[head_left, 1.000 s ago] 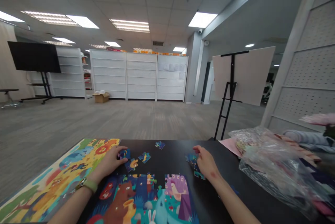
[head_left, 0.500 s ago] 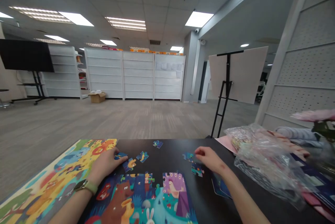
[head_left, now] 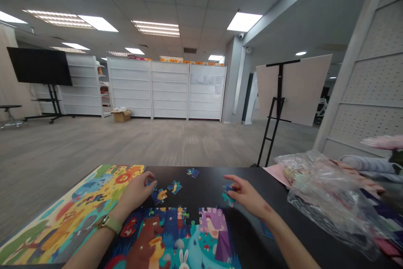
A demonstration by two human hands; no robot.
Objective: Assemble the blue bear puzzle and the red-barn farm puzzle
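My left hand (head_left: 140, 189), with a watch on its wrist, is at the left of the black table. Its curled fingers close over a blue puzzle piece, mostly hidden. Close by lie a blue and orange puzzle piece (head_left: 159, 196) and another loose piece (head_left: 174, 187). On the right, my right hand (head_left: 247, 197) pinches a blue-teal puzzle piece (head_left: 228, 199) between thumb and fingers; a second piece there is partly hidden. Between my forearms lies the partly assembled puzzle (head_left: 176, 239) with a bear, a rabbit and a purple tent. A gap shows in its top edge.
One loose piece (head_left: 193, 172) lies near the table's far edge. A yellow animal picture (head_left: 78, 214) covers the left side. Crumpled clear plastic bags (head_left: 324, 193) are heaped at the right. Past the table stand an easel (head_left: 277, 109) and white shelves (head_left: 170, 90).
My right hand has moved left and closed on a puzzle piece, which now tilts. My left fingers have curled further over their piece. The view has shifted slightly.
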